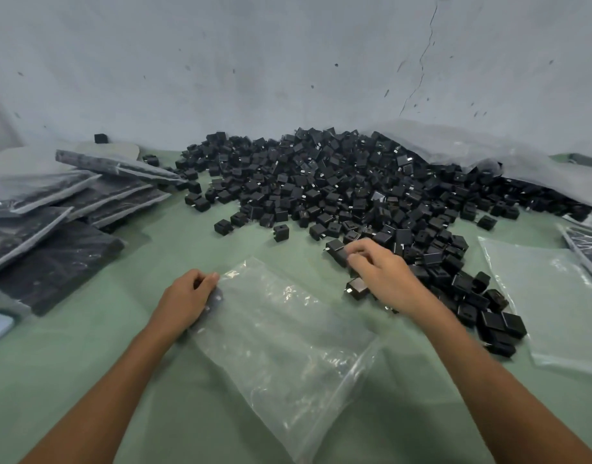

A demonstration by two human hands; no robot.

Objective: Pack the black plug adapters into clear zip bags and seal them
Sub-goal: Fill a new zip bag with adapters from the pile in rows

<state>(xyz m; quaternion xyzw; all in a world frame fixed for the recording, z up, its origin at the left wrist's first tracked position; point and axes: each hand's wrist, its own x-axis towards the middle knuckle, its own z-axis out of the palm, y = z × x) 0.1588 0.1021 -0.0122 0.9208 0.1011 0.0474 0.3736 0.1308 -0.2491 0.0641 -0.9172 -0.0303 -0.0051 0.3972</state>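
While flat on the table (221, 242), clear bag (281, 333), its edge between left fingers (208, 280); black adapter (335, 248) within curled right fingers (359, 253).

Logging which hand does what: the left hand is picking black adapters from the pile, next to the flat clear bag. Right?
Not quite. The head view shows the right hand picking black adapters from the pile, next to the flat clear bag. The left hand grips that bag's edge.
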